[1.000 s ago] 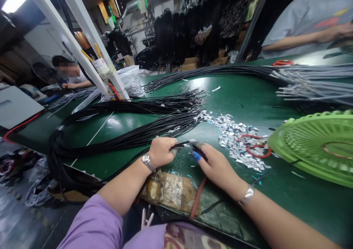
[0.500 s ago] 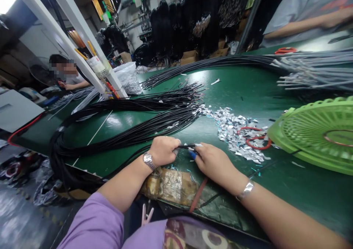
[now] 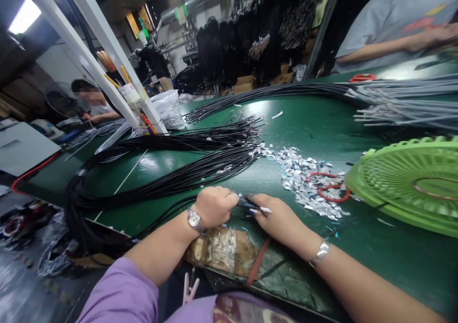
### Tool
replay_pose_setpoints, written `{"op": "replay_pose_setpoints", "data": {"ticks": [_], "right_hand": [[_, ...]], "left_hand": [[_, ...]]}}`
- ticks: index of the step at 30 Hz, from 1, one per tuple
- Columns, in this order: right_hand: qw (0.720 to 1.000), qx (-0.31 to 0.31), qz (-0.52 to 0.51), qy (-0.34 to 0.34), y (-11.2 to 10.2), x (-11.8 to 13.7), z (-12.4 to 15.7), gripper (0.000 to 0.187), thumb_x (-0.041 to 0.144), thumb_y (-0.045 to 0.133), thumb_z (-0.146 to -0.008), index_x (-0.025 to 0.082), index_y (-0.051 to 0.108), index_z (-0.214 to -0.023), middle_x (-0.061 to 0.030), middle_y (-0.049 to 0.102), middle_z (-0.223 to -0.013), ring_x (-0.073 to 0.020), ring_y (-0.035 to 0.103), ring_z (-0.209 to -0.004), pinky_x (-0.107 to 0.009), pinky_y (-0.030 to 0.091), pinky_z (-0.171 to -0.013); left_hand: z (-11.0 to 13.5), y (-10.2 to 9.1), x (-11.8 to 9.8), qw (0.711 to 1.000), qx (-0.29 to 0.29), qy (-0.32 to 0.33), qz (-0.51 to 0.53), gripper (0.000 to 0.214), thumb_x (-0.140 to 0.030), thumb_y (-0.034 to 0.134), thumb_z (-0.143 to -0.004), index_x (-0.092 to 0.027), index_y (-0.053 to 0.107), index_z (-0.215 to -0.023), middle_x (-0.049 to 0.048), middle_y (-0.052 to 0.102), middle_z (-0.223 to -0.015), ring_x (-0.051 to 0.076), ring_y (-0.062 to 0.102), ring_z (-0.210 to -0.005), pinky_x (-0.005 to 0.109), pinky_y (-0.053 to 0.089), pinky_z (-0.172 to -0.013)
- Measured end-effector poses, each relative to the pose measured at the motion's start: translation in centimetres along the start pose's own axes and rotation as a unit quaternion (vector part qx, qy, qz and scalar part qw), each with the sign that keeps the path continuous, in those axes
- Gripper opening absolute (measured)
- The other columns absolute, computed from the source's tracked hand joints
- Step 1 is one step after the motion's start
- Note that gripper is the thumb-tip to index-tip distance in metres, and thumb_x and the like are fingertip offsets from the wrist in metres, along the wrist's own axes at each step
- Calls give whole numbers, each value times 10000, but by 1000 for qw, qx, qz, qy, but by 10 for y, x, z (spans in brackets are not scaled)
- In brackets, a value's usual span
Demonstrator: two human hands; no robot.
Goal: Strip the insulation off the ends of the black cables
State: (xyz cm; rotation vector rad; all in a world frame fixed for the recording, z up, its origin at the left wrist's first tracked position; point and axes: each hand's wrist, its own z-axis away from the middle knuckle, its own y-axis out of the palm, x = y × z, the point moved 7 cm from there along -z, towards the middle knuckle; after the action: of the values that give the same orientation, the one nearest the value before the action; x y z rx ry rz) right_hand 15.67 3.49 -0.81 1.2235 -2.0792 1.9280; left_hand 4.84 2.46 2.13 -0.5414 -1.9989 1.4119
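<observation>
My left hand (image 3: 215, 205), with a watch at the wrist, is closed around thin black cable (image 3: 175, 211) that trails off to the left. Just to its right, my right hand (image 3: 275, 218) pinches the dark end of the cable (image 3: 248, 205), where a white tip shows by the fingers. A small blue piece sits at the right thumb; what it is I cannot make out. Both hands are low over the table's front edge, above a taped brown pad (image 3: 225, 249). Two bundles of black cables (image 3: 179, 172) lie beyond them.
Silvery foil scraps (image 3: 298, 177) are heaped beyond my right hand, with red-handled scissors (image 3: 334, 196) among them. A green fan (image 3: 411, 184) stands at right. Grey cables (image 3: 400, 106) lie behind it. A white post (image 3: 107, 51) rises at left. Co-workers sit across the table.
The cable end between my hands has tilted down to the right, and its white tip now shows beside the right fingers. Both hands have shifted slightly lower in view.
</observation>
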Motion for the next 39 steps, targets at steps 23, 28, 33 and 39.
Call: {"op": "replay_pose_setpoints", "data": {"ticks": [23, 28, 33, 39], "right_hand": [[954, -89, -284, 42, -15, -19, -9, 178, 312, 549, -758, 194, 624, -868, -4, 614, -677, -143, 505, -546, -263, 434, -515], [951, -165, -262, -5, -21, -9, -1, 313, 218, 535, -769, 200, 591, -1076, -19, 632, -738, -140, 533, -572, -264, 473, -546], [951, -176, -253, -23, -21, -5, 1, 274, 223, 527, -809, 220, 570, -1079, -24, 669, -795, -146, 583, -612, -270, 496, -584], [950, -130, -284, 9, -13, -9, -3, 178, 246, 533, -793, 212, 534, -967, -37, 666, -776, -166, 610, -635, -293, 498, -595]], "left_hand": [[1, 34, 38, 748, 65, -271, 602, 351, -497, 571, -759, -154, 521, -706, -23, 521, -532, 87, 461, -434, 207, 372, -431], [-1, 42, 29, 642, 101, -282, 706, 478, -581, 692, -612, -153, 490, -680, -58, 479, -475, 51, 413, -383, 171, 337, -378], [-1, 43, 24, 643, 114, -279, 704, 486, -586, 701, -599, -150, 507, -691, -56, 499, -470, 51, 441, -396, 160, 343, -383], [-1, 48, 17, 639, 177, -246, 707, 479, -607, 650, -641, -147, 519, -670, -43, 516, -466, 49, 425, -368, 173, 338, -377]]}}
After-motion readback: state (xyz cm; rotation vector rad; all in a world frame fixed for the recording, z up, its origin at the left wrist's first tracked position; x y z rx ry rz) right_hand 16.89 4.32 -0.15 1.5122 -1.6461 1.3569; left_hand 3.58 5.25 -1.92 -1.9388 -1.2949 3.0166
